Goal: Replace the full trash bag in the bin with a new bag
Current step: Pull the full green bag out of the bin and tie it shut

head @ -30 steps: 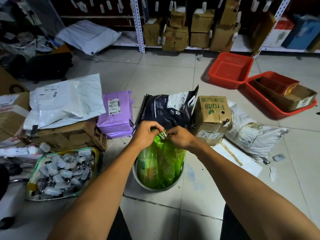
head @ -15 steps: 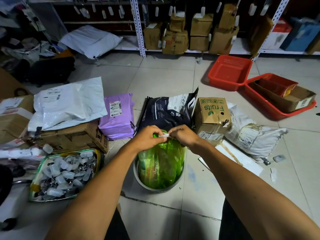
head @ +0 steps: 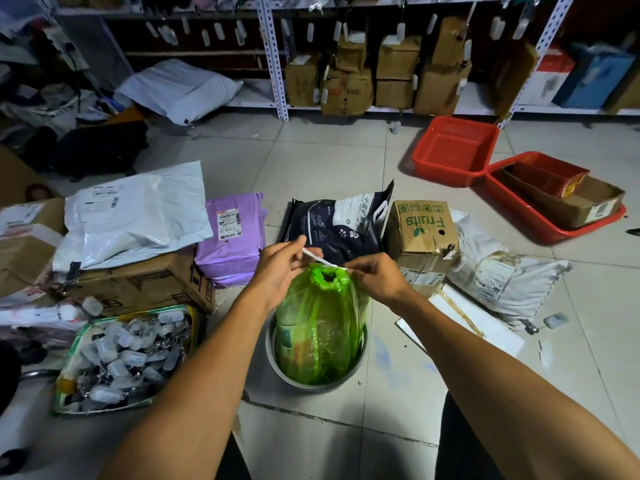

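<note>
In the head view, your left hand and right hand each pinch one end of the white drawstring above the full green bag, which sits in the grey bin, so I judge you are closing it; next, knot the string firmly and lift the bag straight up.

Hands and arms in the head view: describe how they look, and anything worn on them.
Both arms are bare for all of their visible length: no sleeves show. The left hand and right hand wear no gloves, and I see no watch, ring or band on either wrist. No markings are visible. Dark clothing shows below, between the arms.
</note>
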